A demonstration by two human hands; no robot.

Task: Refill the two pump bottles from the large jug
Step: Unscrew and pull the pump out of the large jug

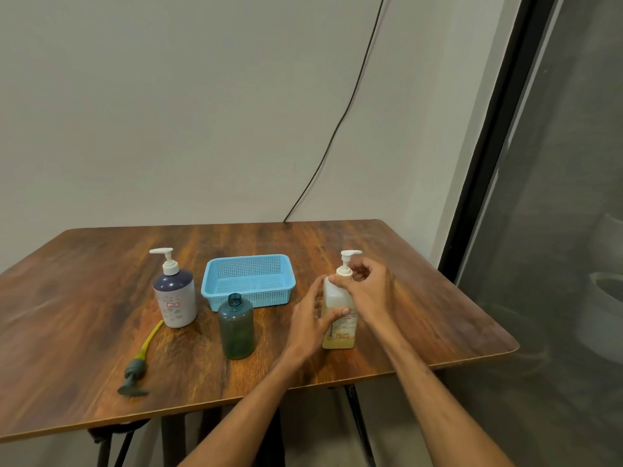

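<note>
A clear jug of yellowish liquid [338, 298] with a white pump [349, 259] stands upright at the right of the wooden table [101, 291]. My left hand [315, 320] wraps its body from the left. My right hand [369, 291] grips the white pump collar at its neck. A teal bottle [236, 326] stands open without a pump in the middle. Its grey pump with a yellow-green tube [140, 364] lies on the table at the front left. A white and dark blue pump bottle [175, 296] stands at the left with its pump on.
A blue mesh basket [215, 291] sits behind the teal bottle. The table's right edge is close to the jug, with a dark glass panel [556, 230] beyond. A black cable [340, 123] runs down the wall behind.
</note>
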